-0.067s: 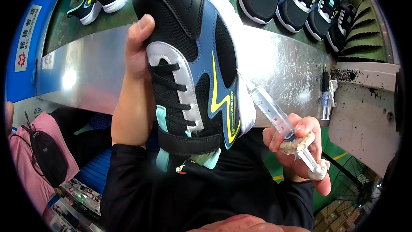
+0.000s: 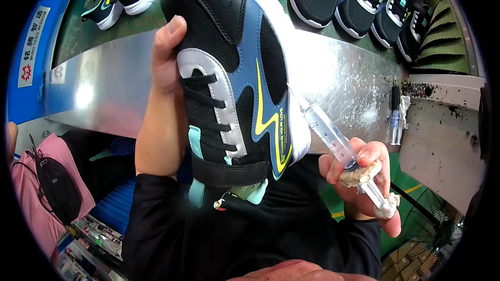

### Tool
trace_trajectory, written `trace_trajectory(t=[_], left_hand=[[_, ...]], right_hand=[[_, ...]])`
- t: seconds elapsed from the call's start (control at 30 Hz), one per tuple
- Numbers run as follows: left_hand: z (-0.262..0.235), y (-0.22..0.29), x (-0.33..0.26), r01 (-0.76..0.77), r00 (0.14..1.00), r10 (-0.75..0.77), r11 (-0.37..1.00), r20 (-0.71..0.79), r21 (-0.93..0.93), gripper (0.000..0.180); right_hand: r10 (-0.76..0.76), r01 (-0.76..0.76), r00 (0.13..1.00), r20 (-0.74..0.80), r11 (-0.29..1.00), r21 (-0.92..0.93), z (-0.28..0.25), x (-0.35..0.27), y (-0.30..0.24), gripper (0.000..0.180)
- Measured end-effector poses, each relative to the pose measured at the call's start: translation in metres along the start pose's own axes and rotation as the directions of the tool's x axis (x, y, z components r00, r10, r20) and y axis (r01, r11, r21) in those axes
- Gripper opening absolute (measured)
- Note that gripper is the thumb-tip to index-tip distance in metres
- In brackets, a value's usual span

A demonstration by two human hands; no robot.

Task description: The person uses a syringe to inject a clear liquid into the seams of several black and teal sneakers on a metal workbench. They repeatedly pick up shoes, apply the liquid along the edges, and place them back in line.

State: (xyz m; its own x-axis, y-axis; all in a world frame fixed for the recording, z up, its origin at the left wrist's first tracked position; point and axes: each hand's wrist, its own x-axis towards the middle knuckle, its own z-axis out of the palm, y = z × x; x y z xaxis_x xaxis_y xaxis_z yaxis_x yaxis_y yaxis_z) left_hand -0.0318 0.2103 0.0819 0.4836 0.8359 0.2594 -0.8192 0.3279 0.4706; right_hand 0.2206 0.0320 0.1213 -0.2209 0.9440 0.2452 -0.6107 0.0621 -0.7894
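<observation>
One black-and-blue sneaker [image 2: 234,83] is held up before the person's dark shirt [image 2: 250,234], toe pointing away and heel toward the chest, its white sole along the right; the left hand [image 2: 167,54] grasps it near the toe, thumb laid on the dark upper, the other fingers hidden behind the shoe; the right hand [image 2: 372,169] clasps a clear syringe [image 2: 328,134] with markings on its barrel and pale wrapping around its flange and plunger end; the thin needle [image 2: 296,95] slants up to the sole's edge, though whether its tip touches there I cannot tell; behind the shoe runs a shiny metal plate [image 2: 107,78], where a second syringe [image 2: 396,117] lies toward the right; beyond it, on a green surface [image 2: 78,27], more sneakers [image 2: 315,0] stand at upper left and upper right; a fan [image 2: 442,234] shows at lower right.
</observation>
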Motion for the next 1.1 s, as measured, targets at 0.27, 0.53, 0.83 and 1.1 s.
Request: trace_trajectory(t=[0.27,0.53,0.83,1.1], left_hand=[[-0.012,-0.003,0.003,-0.036,0.981,0.054,0.995,-0.186,0.096,0.040],[-0.005,-0.009,0.014,-0.088,0.906,0.138,0.986,-0.401,0.140,0.033],[-0.014,-0.006,0.023,-0.033,0.892,0.111,0.983,-0.438,0.181,0.031],[-0.023,-0.006,0.028,0.032,0.878,0.081,0.974,-0.471,0.226,0.029]], right_hand=[[0.015,-0.014,1.000,-0.024,1.000,0.024,-0.003,-0.010,0.007,0.106],[0.154,-0.153,0.988,-0.031,0.987,0.047,-0.005,-0.035,0.002,0.098],[0.148,-0.145,0.985,-0.090,0.989,0.044,-0.008,-0.068,0.010,0.094],[0.108,-0.101,0.989,-0.097,0.992,0.078,-0.014,-0.078,0.020,0.095]])
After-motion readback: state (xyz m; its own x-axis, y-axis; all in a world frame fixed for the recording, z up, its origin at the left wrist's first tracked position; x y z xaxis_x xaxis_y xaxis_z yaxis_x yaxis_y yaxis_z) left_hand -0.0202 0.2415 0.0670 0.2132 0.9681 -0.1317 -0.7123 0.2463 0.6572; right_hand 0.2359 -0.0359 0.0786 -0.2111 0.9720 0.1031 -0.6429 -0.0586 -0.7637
